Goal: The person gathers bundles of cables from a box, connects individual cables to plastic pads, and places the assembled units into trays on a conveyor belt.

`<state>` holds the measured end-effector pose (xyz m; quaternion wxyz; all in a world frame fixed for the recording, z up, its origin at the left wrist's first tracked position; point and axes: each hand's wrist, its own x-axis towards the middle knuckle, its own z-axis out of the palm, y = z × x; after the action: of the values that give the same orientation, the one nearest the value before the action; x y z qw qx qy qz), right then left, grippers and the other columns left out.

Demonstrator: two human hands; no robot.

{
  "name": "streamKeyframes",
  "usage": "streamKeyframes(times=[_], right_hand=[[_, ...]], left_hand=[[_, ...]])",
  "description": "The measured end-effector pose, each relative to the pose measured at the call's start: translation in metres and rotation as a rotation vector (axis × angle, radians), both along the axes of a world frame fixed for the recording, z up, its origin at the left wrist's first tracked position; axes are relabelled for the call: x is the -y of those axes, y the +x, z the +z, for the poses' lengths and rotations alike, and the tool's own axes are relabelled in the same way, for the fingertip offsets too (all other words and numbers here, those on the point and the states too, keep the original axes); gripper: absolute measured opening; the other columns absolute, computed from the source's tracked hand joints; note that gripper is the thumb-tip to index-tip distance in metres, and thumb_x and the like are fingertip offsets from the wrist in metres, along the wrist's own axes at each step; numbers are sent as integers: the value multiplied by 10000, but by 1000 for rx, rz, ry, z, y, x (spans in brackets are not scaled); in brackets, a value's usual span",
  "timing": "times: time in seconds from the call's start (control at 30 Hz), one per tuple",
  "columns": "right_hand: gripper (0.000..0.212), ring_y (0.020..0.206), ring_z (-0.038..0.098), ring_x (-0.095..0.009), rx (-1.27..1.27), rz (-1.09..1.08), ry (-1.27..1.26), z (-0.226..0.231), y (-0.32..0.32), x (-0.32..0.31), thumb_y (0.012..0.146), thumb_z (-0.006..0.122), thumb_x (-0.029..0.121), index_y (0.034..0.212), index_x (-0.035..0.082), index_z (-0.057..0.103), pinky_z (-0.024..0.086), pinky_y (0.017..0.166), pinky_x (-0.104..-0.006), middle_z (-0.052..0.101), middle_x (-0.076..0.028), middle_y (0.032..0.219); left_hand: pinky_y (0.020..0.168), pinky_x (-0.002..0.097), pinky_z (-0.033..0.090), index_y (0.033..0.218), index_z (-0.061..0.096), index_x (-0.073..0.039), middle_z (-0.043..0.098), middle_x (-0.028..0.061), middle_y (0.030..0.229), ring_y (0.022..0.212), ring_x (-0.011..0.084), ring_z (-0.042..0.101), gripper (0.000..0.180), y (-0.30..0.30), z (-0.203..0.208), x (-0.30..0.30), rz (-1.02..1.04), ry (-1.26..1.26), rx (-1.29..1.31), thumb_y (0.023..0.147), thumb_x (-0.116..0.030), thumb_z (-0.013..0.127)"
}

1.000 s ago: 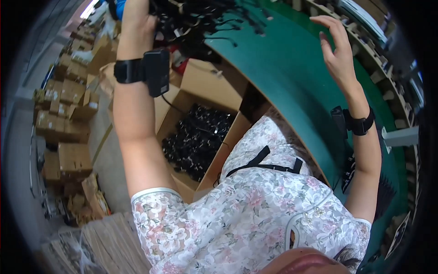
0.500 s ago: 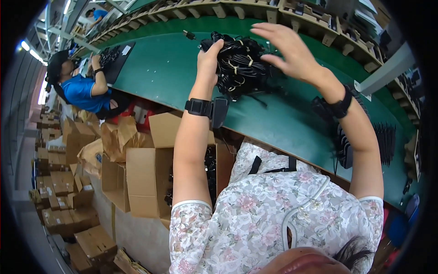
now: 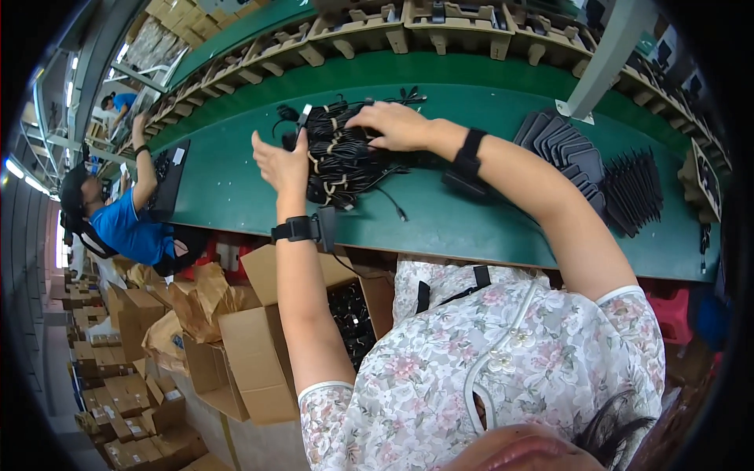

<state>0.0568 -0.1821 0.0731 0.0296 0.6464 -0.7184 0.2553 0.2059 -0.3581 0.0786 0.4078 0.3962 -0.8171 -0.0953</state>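
Between both hands: black cable bundles (image 3: pixel 342 161), heaped on green table (image 3: pixel 236 184).
Strands' long axis: mostly crosswise, running from left-hand side toward right-hand side.
Left hand (image 3: pixel 283 167): fingers spread wide, thumb by left edge of bundles, nothing visibly gripped.
Right hand (image 3: pixel 397 127): half curled over far right side of bundles; firm hold impossible to tell.
Nearer hand: neither clearly.

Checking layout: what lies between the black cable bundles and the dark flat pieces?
The head view shows the right forearm, wearing a black strap, above green tabletop.
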Motion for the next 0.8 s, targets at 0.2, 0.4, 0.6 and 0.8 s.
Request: streamKeyframes(times=[0.2,0.4,0.6,0.8], right_hand=[[306,1011,532,-259,-111,-86,7,28,-8,8,784,672,258,1040,112,593,437,865,-382,588,-81,1013],[328,883,598,-151,768,-174,-331,54,-92,-42,918,558,286,1102,16,524,489,777,-301,620,-77,926],[328,894,607,-162,1209,-202,-493,86,-71,-93,974,456,273,1156,5,502,494,818,-288,612,-85,984],[330,906,597,-161,1413,55,-479,106,-9,-119,965,475,264,1162,2,511,487,831,-288,606,-73,981]], left_hand=[[952,473,373,1300,342,-1,421,244,1257,1157,391,442,777,27,-35,53,19,261,39,771,-454,685],[982,446,350,1279,373,15,414,238,1271,1172,389,425,613,27,-36,43,-20,85,-139,853,-350,620],[1018,413,312,1266,379,44,412,220,1282,1204,347,398,590,-3,44,-67,-559,-157,-418,830,-240,658],[988,386,350,1300,318,64,473,217,1218,1157,307,458,692,-45,55,-177,-1167,438,-398,797,-215,703]])
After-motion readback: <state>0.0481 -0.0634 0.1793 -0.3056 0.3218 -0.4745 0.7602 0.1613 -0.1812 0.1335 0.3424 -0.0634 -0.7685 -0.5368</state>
